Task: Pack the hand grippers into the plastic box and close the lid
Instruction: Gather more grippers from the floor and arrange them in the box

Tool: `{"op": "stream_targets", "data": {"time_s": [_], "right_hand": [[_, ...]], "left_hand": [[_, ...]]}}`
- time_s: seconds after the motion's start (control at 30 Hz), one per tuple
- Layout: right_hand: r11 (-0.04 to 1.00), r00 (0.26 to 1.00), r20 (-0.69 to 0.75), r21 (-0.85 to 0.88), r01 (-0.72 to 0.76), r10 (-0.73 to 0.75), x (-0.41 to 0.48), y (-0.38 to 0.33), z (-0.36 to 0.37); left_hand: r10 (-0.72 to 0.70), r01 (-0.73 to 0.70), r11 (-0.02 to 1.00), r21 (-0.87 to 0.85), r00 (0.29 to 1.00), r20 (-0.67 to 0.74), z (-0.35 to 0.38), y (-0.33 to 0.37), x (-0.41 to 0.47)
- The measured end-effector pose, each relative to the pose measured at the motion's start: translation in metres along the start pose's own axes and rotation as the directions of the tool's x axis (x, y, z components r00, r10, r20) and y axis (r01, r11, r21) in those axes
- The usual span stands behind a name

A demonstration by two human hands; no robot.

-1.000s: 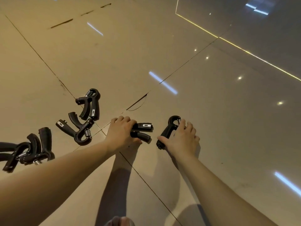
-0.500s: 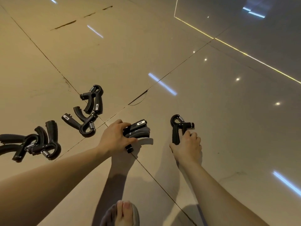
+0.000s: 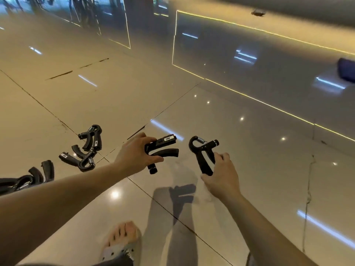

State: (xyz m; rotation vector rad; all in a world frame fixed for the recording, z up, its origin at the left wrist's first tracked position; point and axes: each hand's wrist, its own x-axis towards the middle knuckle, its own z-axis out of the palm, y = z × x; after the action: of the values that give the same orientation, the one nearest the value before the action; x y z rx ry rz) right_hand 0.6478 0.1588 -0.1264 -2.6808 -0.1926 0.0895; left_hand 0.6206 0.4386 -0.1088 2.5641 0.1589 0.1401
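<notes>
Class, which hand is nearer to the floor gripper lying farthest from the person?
Left. The left hand is just right of that floor gripper; the right hand is farther right, beyond the left hand.

Glossy floor (image 3: 259, 169) lies open ahead of both hands and out to the right, up to a dark blue object (image 3: 346, 71) at the right edge, well apart from them. The left side is cluttered. A loose hand gripper (image 3: 91, 138) lies near the tile joint, a second loose gripper (image 3: 80, 159) just beside it, and a pile of grippers (image 3: 28, 177) at the left edge. Only a narrow gap separates the left-held hand gripper (image 3: 163, 148) in the left hand (image 3: 134, 156) from the right-held hand gripper (image 3: 203, 152) in the right hand (image 3: 221, 175). Below, a sandalled foot (image 3: 123, 239) stands between the forearms.
</notes>
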Motion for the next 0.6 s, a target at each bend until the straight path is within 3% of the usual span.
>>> {"op": "stream_targets", "data": {"time_s": [0.23,0.6], "right_hand": [[1.000,0.975,-0.222,0.015,-0.001,0.004,-0.111,0.030,-0.122],[0.998,0.900,-0.435,-0.064,-0.012,-0.017,-0.334,0.072,-0.313]], "left_hand": [[0.200,-0.203,0.978,-0.054,0.978,-0.052,-0.046,0.134,-0.065],[0.463,-0.482,0.874,-0.063,0.866,-0.191,-0.132,0.348,-0.235]]}}
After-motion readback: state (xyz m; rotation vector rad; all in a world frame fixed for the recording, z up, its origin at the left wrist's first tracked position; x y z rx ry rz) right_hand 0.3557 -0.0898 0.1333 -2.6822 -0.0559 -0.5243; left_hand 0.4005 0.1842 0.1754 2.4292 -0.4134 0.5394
